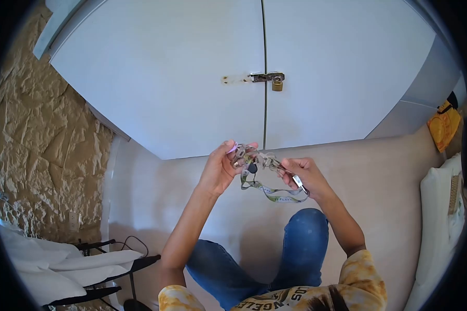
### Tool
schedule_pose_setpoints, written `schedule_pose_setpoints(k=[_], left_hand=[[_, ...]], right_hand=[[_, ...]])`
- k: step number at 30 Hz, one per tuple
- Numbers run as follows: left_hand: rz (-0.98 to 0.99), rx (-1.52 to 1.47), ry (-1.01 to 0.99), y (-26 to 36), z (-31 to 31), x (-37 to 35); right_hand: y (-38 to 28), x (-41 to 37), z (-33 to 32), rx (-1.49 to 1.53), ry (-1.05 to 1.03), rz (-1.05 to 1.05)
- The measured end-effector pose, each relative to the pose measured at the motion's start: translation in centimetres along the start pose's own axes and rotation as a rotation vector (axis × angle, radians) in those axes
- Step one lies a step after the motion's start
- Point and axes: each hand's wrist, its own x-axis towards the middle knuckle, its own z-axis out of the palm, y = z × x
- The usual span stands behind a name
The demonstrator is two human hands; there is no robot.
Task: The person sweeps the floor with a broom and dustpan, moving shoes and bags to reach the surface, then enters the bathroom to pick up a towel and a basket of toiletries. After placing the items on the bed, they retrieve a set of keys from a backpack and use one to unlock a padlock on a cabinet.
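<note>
A bunch of keys (269, 161) on metal rings is stretched between my two hands, above my knees. My left hand (220, 168) grips the left end, with a small purple piece (233, 147) at its thumb and a round dark tag (252, 168) hanging beside it. Closed on the right end, my right hand (307, 176) has a silver clip (298, 181) at its palm. A green and white printed lanyard (281, 197) loops down below the keys. Farther off, a brass padlock (277, 84) hangs from a rusty hasp (264, 77) across two white doors.
The white cabinet doors (166, 78) stand closed in front of me. A rough stone wall (41, 129) runs along the left. White cloth (62, 267) hangs on a black frame at lower left. On the right are a yellow bag (443, 127) and a white padded item (436, 207).
</note>
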Motion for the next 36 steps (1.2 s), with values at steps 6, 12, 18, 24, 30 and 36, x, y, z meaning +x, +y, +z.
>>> schedule_pose_setpoints(k=[6,12,18,24,30,36], left_hand=[[0.02,0.144,0.099,1.3,2.2,-1.8],[0.077,0.313,0.023,2.2,3.9,-2.4],[0.004,0.159,-0.02,1.9,2.5,-1.2],[-0.034,0.012,-0.046,2.1,1.6,-0.7],[-0.011,-0.044,0.034,2.1,0.8,-0.9],[-0.015,-0.087,0.005,1.7,-0.3,-0.9]], right_hand=[[1.8,0.6,-1.1,-0.008,-0.053,-0.055],[1.9,1.1,0.2,-0.024,-0.004,-0.174],[1.6,0.9,0.6,0.068,-0.111,-0.2],[1.4,0.2,1.3,0.05,-0.17,-0.089],[0.8,-0.4,1.5,0.013,-0.061,-0.113],[0.4,-0.7,1.6,-0.006,0.09,-0.224]])
